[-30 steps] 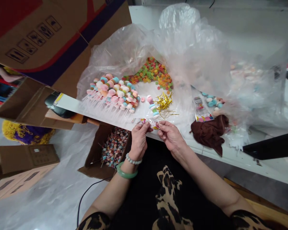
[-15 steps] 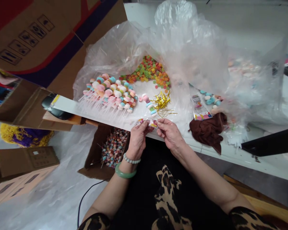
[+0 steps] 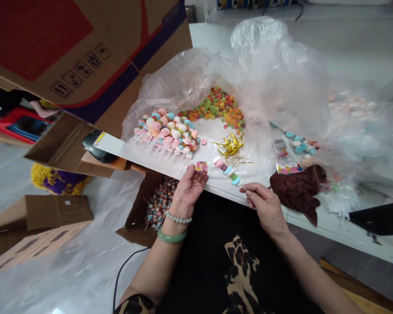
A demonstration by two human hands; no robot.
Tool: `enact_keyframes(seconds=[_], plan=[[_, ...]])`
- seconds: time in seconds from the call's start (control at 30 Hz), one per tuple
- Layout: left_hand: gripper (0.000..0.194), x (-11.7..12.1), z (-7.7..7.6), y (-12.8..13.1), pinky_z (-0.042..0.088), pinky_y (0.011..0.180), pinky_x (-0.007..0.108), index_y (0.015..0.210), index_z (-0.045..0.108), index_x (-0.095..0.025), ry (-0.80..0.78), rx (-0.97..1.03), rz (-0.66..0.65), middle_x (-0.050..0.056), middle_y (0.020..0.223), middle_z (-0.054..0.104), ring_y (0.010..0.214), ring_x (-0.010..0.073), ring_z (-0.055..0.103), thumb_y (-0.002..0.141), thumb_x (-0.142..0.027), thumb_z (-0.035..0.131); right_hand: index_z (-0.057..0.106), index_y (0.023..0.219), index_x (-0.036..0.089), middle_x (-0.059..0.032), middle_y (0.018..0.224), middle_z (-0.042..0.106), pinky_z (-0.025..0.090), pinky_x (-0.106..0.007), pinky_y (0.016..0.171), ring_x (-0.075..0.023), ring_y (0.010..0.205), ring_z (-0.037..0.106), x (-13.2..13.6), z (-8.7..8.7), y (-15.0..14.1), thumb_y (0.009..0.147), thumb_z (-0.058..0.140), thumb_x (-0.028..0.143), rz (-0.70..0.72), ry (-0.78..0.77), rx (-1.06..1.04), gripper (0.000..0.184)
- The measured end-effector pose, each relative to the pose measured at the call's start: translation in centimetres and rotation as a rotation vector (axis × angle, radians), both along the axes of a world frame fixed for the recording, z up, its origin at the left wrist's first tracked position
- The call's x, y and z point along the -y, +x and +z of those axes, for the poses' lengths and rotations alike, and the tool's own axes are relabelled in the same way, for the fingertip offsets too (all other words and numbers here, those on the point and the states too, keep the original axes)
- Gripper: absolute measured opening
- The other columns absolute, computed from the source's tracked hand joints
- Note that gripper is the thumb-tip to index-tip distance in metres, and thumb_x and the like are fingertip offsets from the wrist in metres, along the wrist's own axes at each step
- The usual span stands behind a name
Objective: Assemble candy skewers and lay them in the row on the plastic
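Observation:
My left hand (image 3: 192, 184) pinches a small clear bag with a pink and yellow print (image 3: 201, 166) at the table's front edge. In my right hand (image 3: 262, 201), a marshmallow skewer (image 3: 229, 172) is gripped by the end of its stick, its pink, white, blue and green pieces pointing up and left. Behind my left hand lies a pile of similar marshmallow skewers (image 3: 170, 133), white sticks towards me. Gold twist ties (image 3: 232, 145) are heaped just beyond the held skewer. Further back are orange and green gummy rings (image 3: 218, 105) on clear plastic.
Right of my hands lie printed bags (image 3: 283, 155) and a brown cloth (image 3: 299, 187). Large clear plastic sheeting (image 3: 275, 74) rises behind. A big cardboard box (image 3: 118, 65) stands at the left. Below the table edge, an open box (image 3: 136, 209) holds many wrapped skewers.
My hands have moved apart. The right hand has taken up the marshmallow skewer from the table by its stick; the left keeps the small printed bag. The view has shifted slightly.

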State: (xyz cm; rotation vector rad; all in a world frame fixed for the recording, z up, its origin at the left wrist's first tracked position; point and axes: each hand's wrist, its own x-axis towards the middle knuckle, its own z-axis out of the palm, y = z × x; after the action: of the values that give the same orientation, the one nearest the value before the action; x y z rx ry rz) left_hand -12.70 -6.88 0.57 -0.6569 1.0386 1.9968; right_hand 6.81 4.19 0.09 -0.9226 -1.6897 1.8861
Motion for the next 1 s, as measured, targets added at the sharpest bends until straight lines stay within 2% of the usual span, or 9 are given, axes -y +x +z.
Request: enact_keyframes(seconds=[0.13,0.27,0.47,0.6,0.7,0.8,0.9,1.0], plan=[[0.017,0.3,0.6,0.0,0.056,0.075,0.03,0.076,0.068,-0.016,0.04,-0.022,-0.04,0.006,0.074,0.074,0.071,0.0156,0.07,0.088,-0.027,0.065,0.069,0.086,0.023,-0.0014,0.079,0.066,0.042,-0.028,0.055,-0.0127,0.056,0.05,0.3,0.3,-0.2,0.086,0.057,0.024,0.075,0.236,0.05,0.012],[0.018,0.6,0.9,0.3,0.056,0.081,0.033,0.078,0.069,-0.015,0.061,-0.061,-0.095,0.008,0.076,0.075,0.078,0.0185,0.072,0.089,-0.029,0.064,0.066,0.085,0.024,-0.0034,0.082,0.068,0.049,-0.03,0.07,-0.0179,0.074,0.062,0.3,0.5,-0.6,0.09,0.052,0.021,0.089,0.534,0.041,0.016],[0.014,0.7,0.5,0.0,0.056,0.088,0.04,0.077,0.067,-0.016,0.076,-0.19,-0.12,0.005,0.075,0.074,0.074,0.018,0.072,0.082,-0.029,0.072,0.067,0.102,0.024,-0.0089,0.098,0.07,0.054,-0.033,0.082,-0.0211,0.091,0.067,0.1,-0.8,0.2,0.09,0.044,0.011,0.064,0.974,0.071,0.029],[0.017,0.9,0.2,-0.4,0.057,0.078,0.032,0.073,0.068,-0.015,0.085,-0.383,-0.158,0.003,0.073,0.071,0.069,0.0151,0.069,0.073,-0.027,0.079,0.069,0.103,0.021,-0.0119,0.105,0.07,0.054,-0.035,0.086,-0.0227,0.095,0.068,-0.1,-1.2,0.5,0.088,0.043,0.007,0.094,1.103,0.083,0.033],[0.02,1.0,0.1,-0.4,0.054,0.068,0.024,0.072,0.07,-0.013,0.058,-0.501,-0.223,0.003,0.07,0.069,0.064,0.0117,0.065,0.066,-0.027,0.084,0.068,0.1,0.02,-0.0114,0.1,0.071,0.054,-0.033,0.084,-0.0216,0.093,0.067,0.0,-1.1,0.0,0.089,0.044,0.009,0.103,1.012,0.044,0.029],[0.025,0.9,0.0,0.0,0.053,0.067,0.024,0.076,0.073,-0.013,0.028,-0.51,-0.261,0.004,0.072,0.07,0.064,0.0118,0.063,0.064,-0.032,0.084,0.068,0.092,0.022,-0.0077,0.088,0.069,0.052,-0.032,0.078,-0.02,0.084,0.066,0.4,-0.9,-0.7,0.089,0.048,0.015,0.119,0.769,0.047,0.021],[0.029,0.8,0.0,0.5,0.053,0.07,0.026,0.082,0.074,-0.014,0.047,-0.498,-0.288,0.004,0.076,0.07,0.067,0.0126,0.064,0.065,-0.036,0.084,0.067,0.079,0.022,-0.0028,0.073,0.066,0.047,-0.028,0.058,-0.0152,0.06,0.059,0.7,-0.8,-1.4,0.085,0.056,0.023,0.16,0.354,0.141,0.013],[0.026,0.8,-0.3,0.8,0.051,0.073,0.026,0.081,0.073,-0.015,0.09,-0.521,-0.342,0.004,0.078,0.071,0.07,0.0127,0.064,0.067,-0.035,0.083,0.067,0.073,0.018,-0.0011,0.069,0.066,0.028,-0.022,0.039,-0.0063,0.04,0.04,0.6,-0.8,-1.8,0.076,0.065,0.029,0.208,-0.193,0.165,0.012]])
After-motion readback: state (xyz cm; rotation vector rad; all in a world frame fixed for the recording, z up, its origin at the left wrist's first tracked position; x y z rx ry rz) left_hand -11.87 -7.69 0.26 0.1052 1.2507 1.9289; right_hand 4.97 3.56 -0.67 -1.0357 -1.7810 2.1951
